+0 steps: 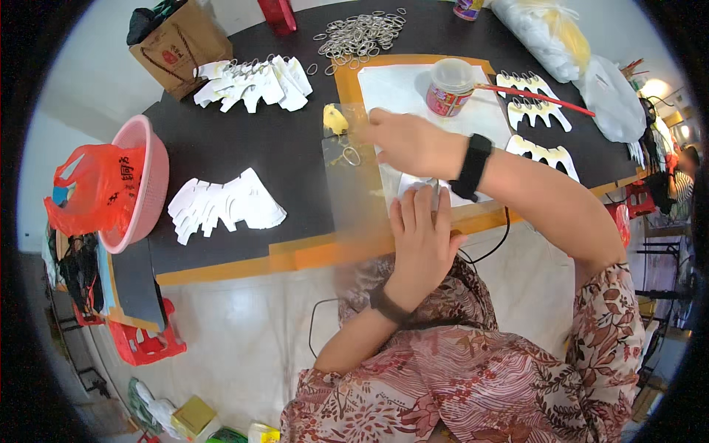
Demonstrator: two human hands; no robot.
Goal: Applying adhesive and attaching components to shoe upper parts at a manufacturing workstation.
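On the dark surface (295, 148) a cup (450, 92) stands on a white sheet (395, 85), with a red stick (543, 99) reaching from it to the right; the right hand (417, 144) is on the near side of the cup, its fingers curved toward a yellow lump (336, 119) and a metal ring (351, 156), both left of the cup, though I cannot tell whether it grips anything; the left hand (422, 236), nearer the person than the cup, lies flat with fingers stretched over a white piece (405, 181); a ring pile (362, 37) sits beyond the cup to the left, and a fanned white stack (229, 207) lies left of it and nearer the person.
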